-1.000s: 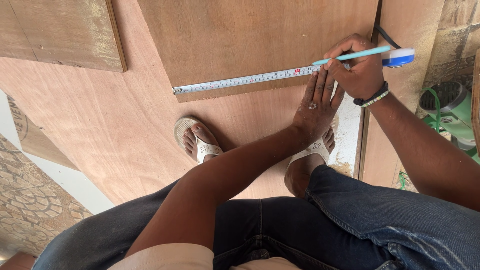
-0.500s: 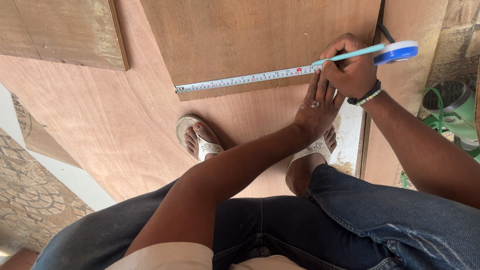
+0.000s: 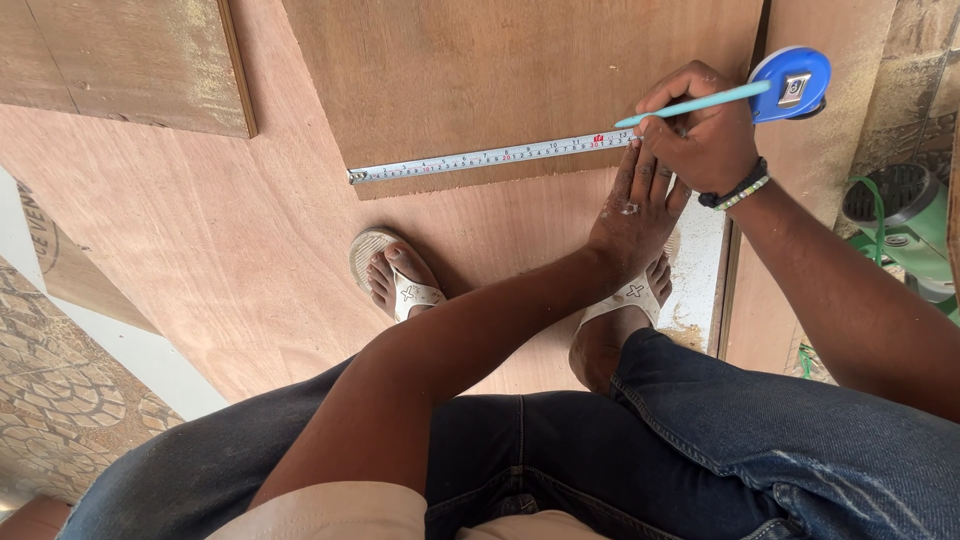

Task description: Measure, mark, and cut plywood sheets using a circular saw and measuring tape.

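A white measuring tape blade [image 3: 490, 157] lies along the near edge of a brown plywood panel [image 3: 500, 70], its hook at the panel's left corner. My left hand [image 3: 635, 205] presses flat with fingers spread on the tape's right part. My right hand [image 3: 700, 135] grips a light blue pencil [image 3: 695, 103] with its tip at the tape, and the blue round tape case [image 3: 792, 83] sits just beyond that hand. A beaded bracelet circles my right wrist.
Large plywood sheets [image 3: 200, 260] cover the floor under my sandalled feet [image 3: 395, 280]. Another board [image 3: 120, 60] lies at the top left. A green power tool [image 3: 905, 225] stands at the right, on patterned tiles. Sawdust lies by my right foot.
The right hand with pencil and tape case has shifted slightly along the tape's right end. The view has drifted a little; the left hand stays pressed on the tape.
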